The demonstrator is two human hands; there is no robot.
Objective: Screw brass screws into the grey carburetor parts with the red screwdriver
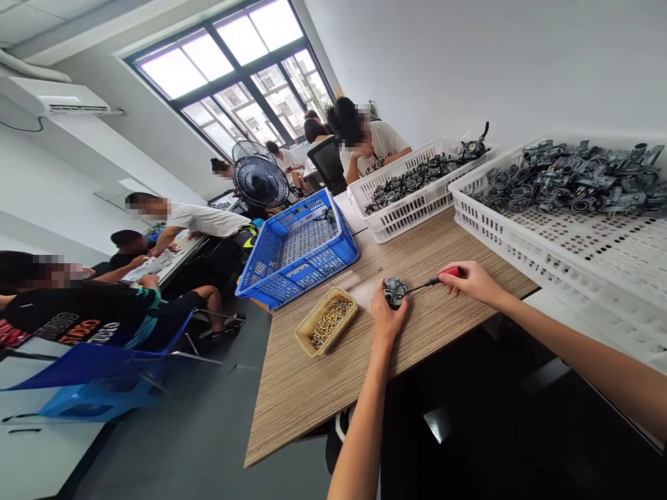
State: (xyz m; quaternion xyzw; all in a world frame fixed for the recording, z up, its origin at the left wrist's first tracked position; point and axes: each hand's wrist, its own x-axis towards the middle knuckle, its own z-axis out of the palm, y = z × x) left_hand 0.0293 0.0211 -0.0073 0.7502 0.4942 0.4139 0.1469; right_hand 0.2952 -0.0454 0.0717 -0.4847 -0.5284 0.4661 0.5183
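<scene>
On the wood-grain table my left hand is closed around a small grey metal carburetor body. My right hand grips the red handle of a screwdriver. Its dark shaft points left and its tip meets the right side of the carburetor; the exact contact spot is too small to make out. Left of my left hand stands a yellowish tray holding many small brass-coloured screws or jets.
A blue crate stands behind the small tray. Two white crates, one mid-table and one at right, hold piled carburetor parts. A person sits across the table; others work at left. A fan stands beyond.
</scene>
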